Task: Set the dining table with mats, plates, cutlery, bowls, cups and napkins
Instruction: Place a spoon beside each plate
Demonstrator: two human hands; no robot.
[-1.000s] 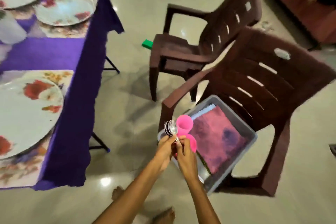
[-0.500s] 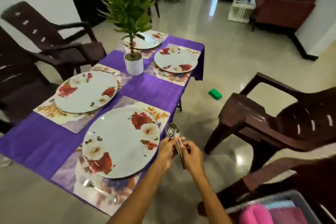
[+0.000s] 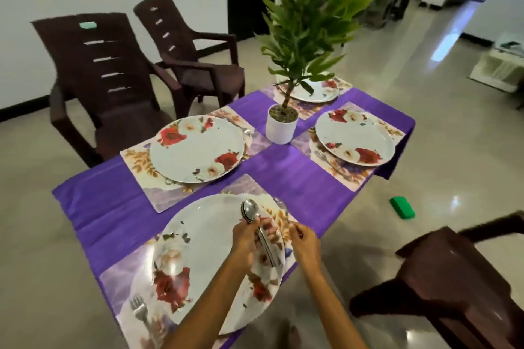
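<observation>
My left hand (image 3: pixel 246 241) grips a stack of steel spoons (image 3: pixel 250 211) above the right side of the nearest floral plate (image 3: pixel 198 249). Their bowls point up and away, and the handles run down past my fingers. My right hand (image 3: pixel 304 244) hovers just right of the handles with fingers curled, thumb and forefinger pinched together; nothing shows between them. A fork (image 3: pixel 140 313) lies on the floral mat (image 3: pixel 124 286) left of this plate. Three more floral plates on mats (image 3: pixel 197 149) (image 3: pixel 354 140) (image 3: pixel 317 91) stand on the purple tablecloth (image 3: pixel 113 207).
A potted plant in a white pot (image 3: pixel 280 127) stands mid-table. Brown plastic chairs stand at the far left (image 3: pixel 99 79) (image 3: pixel 192 62) and near right (image 3: pixel 453 278). A green block (image 3: pixel 402 208) lies on the shiny floor right of the table.
I turned from the grey bin on the chair to the table. Both hands carried the spoons over the nearest plate, and my right hand has come off the handles.
</observation>
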